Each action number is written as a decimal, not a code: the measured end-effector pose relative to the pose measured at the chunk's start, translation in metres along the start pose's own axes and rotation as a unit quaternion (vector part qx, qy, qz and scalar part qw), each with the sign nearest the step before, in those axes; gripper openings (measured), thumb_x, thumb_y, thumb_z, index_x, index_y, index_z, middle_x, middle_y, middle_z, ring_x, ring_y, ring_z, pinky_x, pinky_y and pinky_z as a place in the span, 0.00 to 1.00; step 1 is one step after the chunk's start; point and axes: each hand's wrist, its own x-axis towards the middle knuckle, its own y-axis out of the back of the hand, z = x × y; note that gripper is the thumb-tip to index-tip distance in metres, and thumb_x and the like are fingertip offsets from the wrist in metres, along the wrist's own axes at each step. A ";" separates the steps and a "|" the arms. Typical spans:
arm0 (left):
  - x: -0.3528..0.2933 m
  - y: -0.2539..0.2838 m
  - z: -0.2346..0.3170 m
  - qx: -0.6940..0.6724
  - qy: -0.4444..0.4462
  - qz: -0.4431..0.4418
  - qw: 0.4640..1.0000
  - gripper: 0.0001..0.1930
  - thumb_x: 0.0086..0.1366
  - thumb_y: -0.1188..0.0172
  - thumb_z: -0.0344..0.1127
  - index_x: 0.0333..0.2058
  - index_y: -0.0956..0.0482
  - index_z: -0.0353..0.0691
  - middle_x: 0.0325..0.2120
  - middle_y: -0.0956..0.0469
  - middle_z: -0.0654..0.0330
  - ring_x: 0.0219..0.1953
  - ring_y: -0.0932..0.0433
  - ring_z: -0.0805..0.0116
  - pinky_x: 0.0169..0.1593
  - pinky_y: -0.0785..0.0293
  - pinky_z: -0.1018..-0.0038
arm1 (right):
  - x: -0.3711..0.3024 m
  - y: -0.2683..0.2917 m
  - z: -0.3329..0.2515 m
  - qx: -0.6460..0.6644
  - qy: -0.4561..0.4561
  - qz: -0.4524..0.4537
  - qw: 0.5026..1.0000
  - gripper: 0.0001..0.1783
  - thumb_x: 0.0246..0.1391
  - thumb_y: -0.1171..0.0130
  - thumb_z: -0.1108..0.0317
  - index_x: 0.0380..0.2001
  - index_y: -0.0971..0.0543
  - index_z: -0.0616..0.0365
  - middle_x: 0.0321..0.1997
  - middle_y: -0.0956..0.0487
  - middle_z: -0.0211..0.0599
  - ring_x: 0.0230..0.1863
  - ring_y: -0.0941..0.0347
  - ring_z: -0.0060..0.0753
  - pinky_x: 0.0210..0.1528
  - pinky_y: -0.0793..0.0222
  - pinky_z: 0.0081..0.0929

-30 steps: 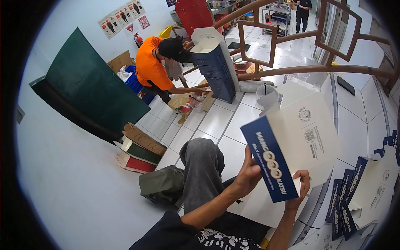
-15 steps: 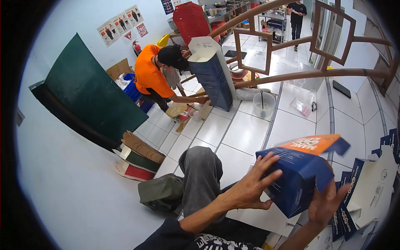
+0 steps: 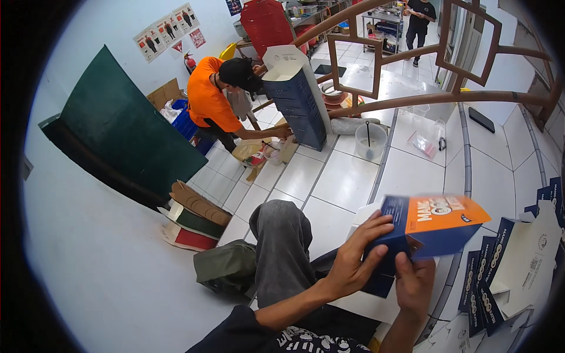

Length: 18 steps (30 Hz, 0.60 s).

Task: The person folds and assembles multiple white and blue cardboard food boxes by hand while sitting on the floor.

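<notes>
1. Left grip (image 3: 354, 259) and right grip (image 3: 415, 285) were clamped on the blue-and-orange carton (image 3: 442, 217); squeezing too hard could have creased its card.
2. Tilted, the carton was right of the person's knee (image 3: 282, 229); a slipping finger might have let a flap spring loose.
3. Other cartons (image 3: 532, 250) lay farther right, where a stray right elbow could have scattered them.
4. Beyond, on white tiles (image 3: 347, 185), a clear tub (image 3: 379, 147) might have tipped if bumped.

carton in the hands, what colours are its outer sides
The carton is dark blue with an orange panel, best seen in the head view.
</notes>
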 end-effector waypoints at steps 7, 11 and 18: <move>0.007 0.001 0.005 0.070 -0.003 -0.002 0.998 0.27 0.59 0.42 0.35 0.55 0.39 0.36 0.56 0.40 0.43 0.61 0.43 0.50 0.61 0.44 0.62 | 0.003 -0.007 0.001 -0.050 0.000 -0.004 0.999 0.20 0.54 0.47 0.74 0.50 0.35 0.67 0.48 0.28 0.42 0.48 0.32 0.27 0.50 0.37 0.22; 0.002 -0.008 -0.003 0.106 -0.042 -0.026 0.993 0.48 0.52 0.37 0.27 0.63 0.64 0.42 0.62 0.58 0.41 0.64 0.53 0.49 0.60 0.43 0.62 | 0.012 -0.010 0.002 -0.070 0.076 0.064 0.993 0.20 0.55 0.48 0.75 0.51 0.36 0.67 0.47 0.29 0.44 0.48 0.32 0.29 0.49 0.36 0.22; -0.009 -0.006 -0.014 0.037 0.030 -0.057 0.997 0.41 0.57 0.47 0.28 0.62 0.65 0.36 0.60 0.55 0.37 0.62 0.50 0.41 0.61 0.48 0.59 | 0.023 -0.015 -0.003 -0.004 0.075 0.011 0.997 0.14 0.57 0.50 0.73 0.45 0.33 0.67 0.42 0.27 0.39 0.44 0.32 0.23 0.48 0.37 0.21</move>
